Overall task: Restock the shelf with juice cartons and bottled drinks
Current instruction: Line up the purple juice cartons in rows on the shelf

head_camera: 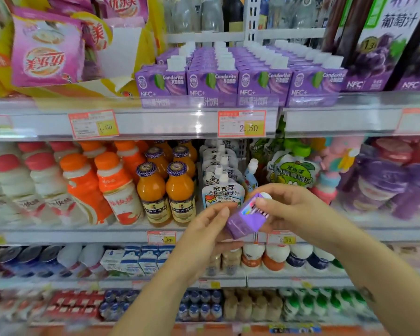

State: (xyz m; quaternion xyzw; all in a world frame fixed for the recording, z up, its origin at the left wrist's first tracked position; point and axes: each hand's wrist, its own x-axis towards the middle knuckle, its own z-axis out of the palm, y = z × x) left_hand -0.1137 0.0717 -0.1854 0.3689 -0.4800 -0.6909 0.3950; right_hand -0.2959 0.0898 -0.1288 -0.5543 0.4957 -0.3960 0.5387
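Purple carton [246, 218] held tilted between your two hands, lower centre-right of the frame.
Your right hand [291, 209] pinches its upper end, with the thumb pressed on the top face just beside the white cap and the fingers curled behind. Your left hand [204, 235] grips the lower left corner, one fingertip on the edge and the other fingers under the base. The carton sits between both grips, in front of the white pouches [222, 190], well below the row of matching cartons [235, 83] at upper centre.

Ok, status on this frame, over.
Both grip: left hand, right hand. One purple carton, tilted, mid-air. Full-looking carton row above.
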